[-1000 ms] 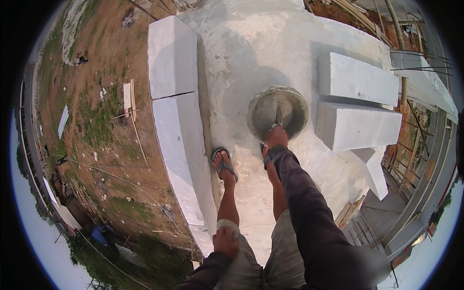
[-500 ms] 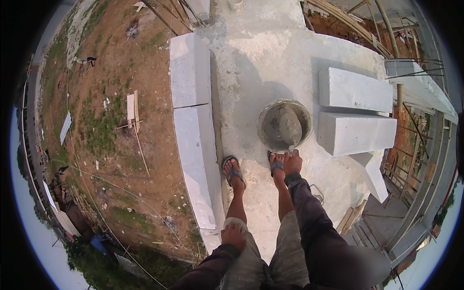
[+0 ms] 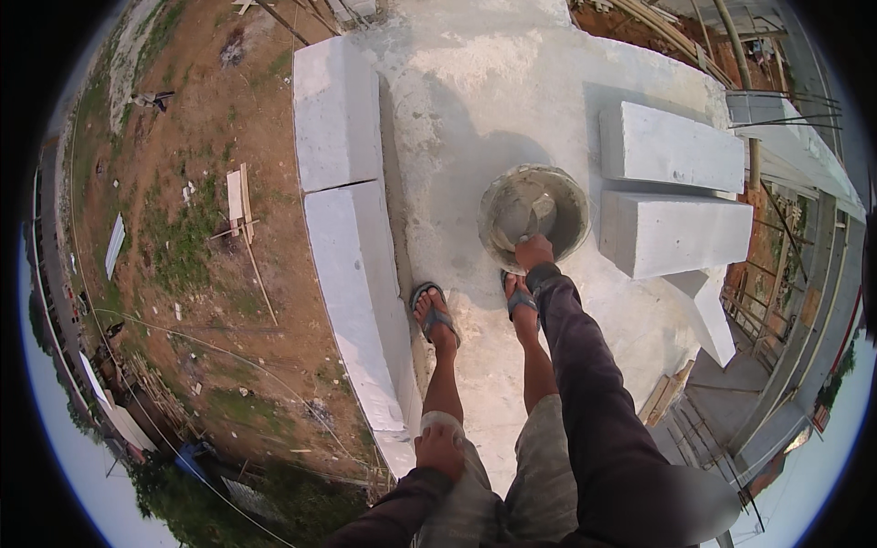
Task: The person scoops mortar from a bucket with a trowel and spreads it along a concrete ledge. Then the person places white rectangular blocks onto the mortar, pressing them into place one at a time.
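Since half a second before, the right hand (image 3: 534,251) had moved forward from outside the near rim of the bucket (image 3: 575,219) to over it, and the trowel (image 3: 541,217) had swung from a flat, loaded position to a tilted one down inside. That hand was closed, its fingers wrapped around the trowel's handle, knuckles up; the thumb's exact place could not be told. The blade sat in the bucket, beside grey mortar (image 3: 508,217), partly hidden by the hand. The bucket stood upright on the concrete slab (image 3: 475,384), just beyond the feet, its near rim close to the right sandal (image 3: 519,294). The left hand (image 3: 440,451) rested palm down on the left leg of the shorts (image 3: 539,447), its fingers loosely bent and a little apart. To the right of the bucket lay two white blocks (image 3: 681,236), side by side; to the left, a row of white blocks (image 3: 352,265) lined the slab's edge.
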`<state>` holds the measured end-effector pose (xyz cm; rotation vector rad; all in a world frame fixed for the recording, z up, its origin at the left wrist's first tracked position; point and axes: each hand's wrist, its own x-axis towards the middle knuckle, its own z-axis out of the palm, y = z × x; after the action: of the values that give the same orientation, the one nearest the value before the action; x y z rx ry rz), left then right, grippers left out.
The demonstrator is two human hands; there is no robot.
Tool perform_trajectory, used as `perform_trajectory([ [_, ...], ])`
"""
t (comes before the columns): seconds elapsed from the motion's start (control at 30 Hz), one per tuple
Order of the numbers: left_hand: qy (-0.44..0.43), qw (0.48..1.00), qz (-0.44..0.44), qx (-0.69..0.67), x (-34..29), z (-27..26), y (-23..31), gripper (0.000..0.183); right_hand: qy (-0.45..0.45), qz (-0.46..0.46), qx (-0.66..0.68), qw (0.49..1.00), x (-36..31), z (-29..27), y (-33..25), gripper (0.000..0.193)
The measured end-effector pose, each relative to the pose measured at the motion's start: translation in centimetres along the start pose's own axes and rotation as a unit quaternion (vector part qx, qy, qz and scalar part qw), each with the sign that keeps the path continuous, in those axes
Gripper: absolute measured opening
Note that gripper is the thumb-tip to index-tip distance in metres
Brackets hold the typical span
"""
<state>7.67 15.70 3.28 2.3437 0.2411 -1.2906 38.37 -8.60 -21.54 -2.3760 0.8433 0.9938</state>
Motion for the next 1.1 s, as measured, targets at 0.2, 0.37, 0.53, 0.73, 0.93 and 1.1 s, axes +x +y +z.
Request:
perform_trajectory([
  [0.2, -0.014, 1.000, -0.015, 0.011, 0.7, -0.4, 0.4, 0.030, 0.041, -0.015, 0.045, 0.998, -0.7, -1.2, 3.7, 0.030],
  [0.37, -0.022, 1.000, -0.018, -0.003, 1.0, -0.5, 0.7, 0.031, 0.080, -0.021, -0.081, 0.993, -2.6, -1.8, 3.3, 0.034],
  [0.53, -0.026, 0.999, -0.029, 0.013, 1.2, -0.6, 1.0, 0.032, 0.088, -0.023, -0.014, 0.996, -0.6, 0.5, 1.4, 0.033],
  [0.73, -0.014, 1.000, -0.011, 0.010, 1.3, -1.5, 1.4, 0.032, 0.049, -0.068, 0.165, 0.983, -4.7, 0.6, 5.9, 0.028],
  [0.93, -0.041, 0.999, -0.026, 0.020, 1.6, -1.8, 1.6, 0.030, 0.139, -0.063, 0.078, 0.985, -7.2, -0.8, 7.4, 0.028],
  [1.1, -0.027, 1.000, -0.012, 0.010, 1.4, -1.3, 1.3, 0.028, 0.097, -0.053, -0.013, 0.994, -6.1, -1.5, 6.0, 0.037],
])
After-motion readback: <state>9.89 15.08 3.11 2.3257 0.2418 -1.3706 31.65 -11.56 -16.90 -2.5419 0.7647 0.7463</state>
